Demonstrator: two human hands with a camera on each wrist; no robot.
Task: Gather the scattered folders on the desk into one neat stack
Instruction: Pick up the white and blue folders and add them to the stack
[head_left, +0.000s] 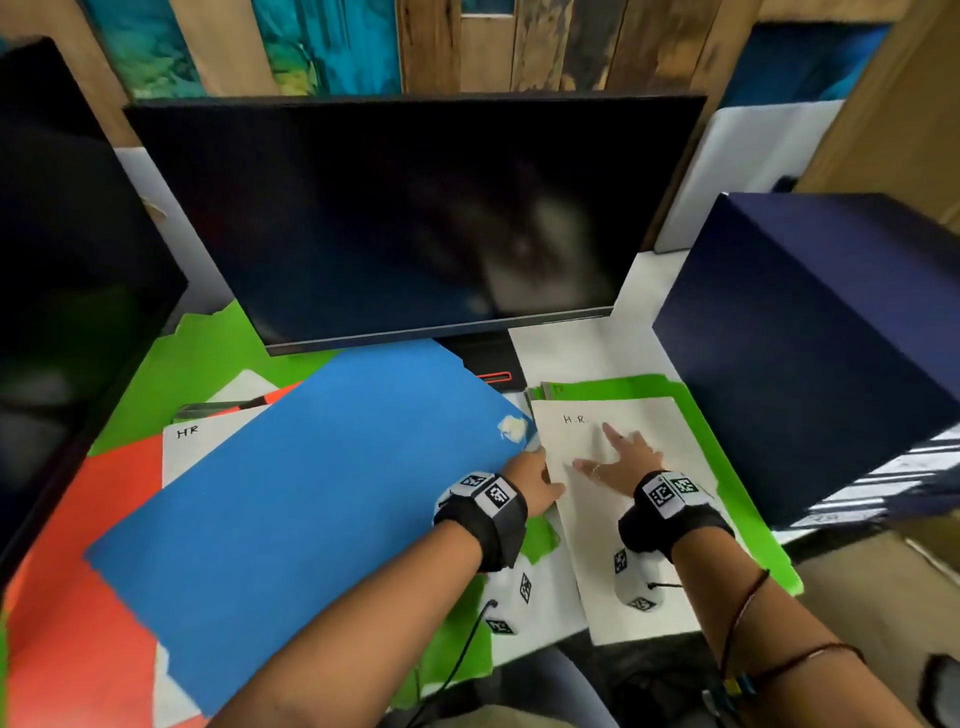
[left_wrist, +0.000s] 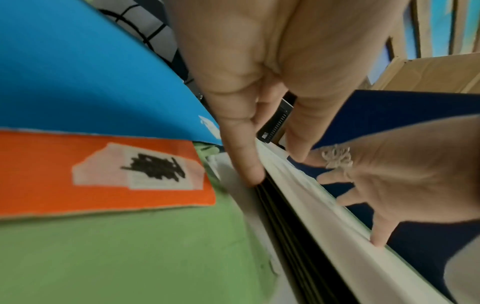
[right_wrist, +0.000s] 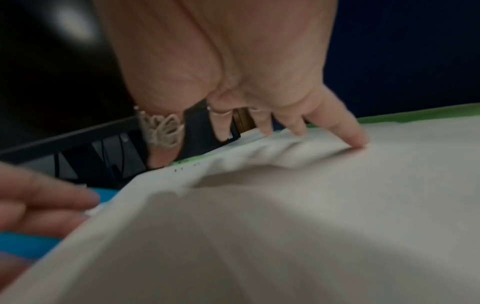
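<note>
A large blue folder (head_left: 311, 467) lies slanted over an orange folder (head_left: 78, 597) and green folders (head_left: 208, 358). To its right a white folder marked "H.R." (head_left: 639, 519) tops a stack on a green folder (head_left: 727, 467). My right hand (head_left: 621, 457) presses flat on that white folder, fingers spread (right_wrist: 358, 142). My left hand (head_left: 532, 475) touches the stack's left edge with straight fingers (left_wrist: 249, 164), beside the blue folder's corner. In the left wrist view, the orange folder (left_wrist: 103, 195) carries a white label with black scribble, over a green folder (left_wrist: 130, 257).
A dark monitor (head_left: 415, 218) stands behind the folders, its stand (head_left: 483, 364) partly under the blue one. A big dark blue box (head_left: 810, 353) sits close on the right. Another dark screen (head_left: 67, 260) borders the left. A white sheet marked "HR" (head_left: 202, 441) peeks out at left.
</note>
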